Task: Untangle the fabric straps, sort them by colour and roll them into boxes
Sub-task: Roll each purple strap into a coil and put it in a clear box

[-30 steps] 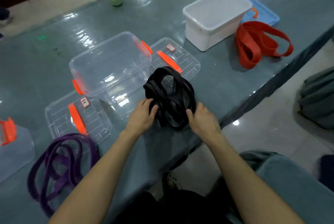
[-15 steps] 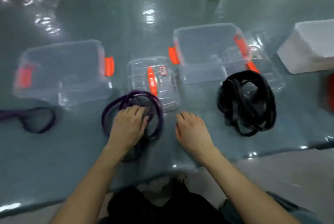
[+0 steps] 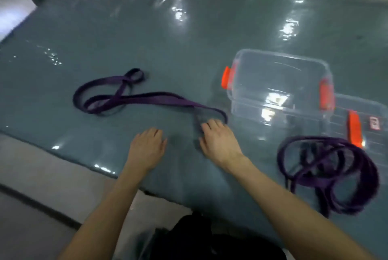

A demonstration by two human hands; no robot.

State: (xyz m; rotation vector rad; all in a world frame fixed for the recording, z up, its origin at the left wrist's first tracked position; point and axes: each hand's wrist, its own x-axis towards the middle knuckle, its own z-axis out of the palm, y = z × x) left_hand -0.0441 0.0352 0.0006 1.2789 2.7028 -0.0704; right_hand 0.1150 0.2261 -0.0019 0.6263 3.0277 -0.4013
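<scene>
A long loose purple strap (image 3: pixel 134 98) lies stretched across the table, looped at its far left end. Its near end curves under the fingers of my right hand (image 3: pixel 218 141), which rests on it with the fingers fairly straight. My left hand (image 3: pixel 147 146) hovers flat just left of that, holding nothing. A second purple strap, coiled into a bundle (image 3: pixel 327 173), lies at the right near the table's front edge. An empty clear box (image 3: pixel 279 85) with orange latches stands behind my right hand.
A clear lid (image 3: pixel 365 127) with an orange handle lies right of the box, partly under the coil. The table (image 3: pixel 147 35) has a glossy grey-green cover; its front edge runs diagonally past my left forearm. Dark cloth lies at the far edge.
The view has swung left. My hands left the black bundle, then the purple coil, and now sit at the near end of the loose purple strap.
</scene>
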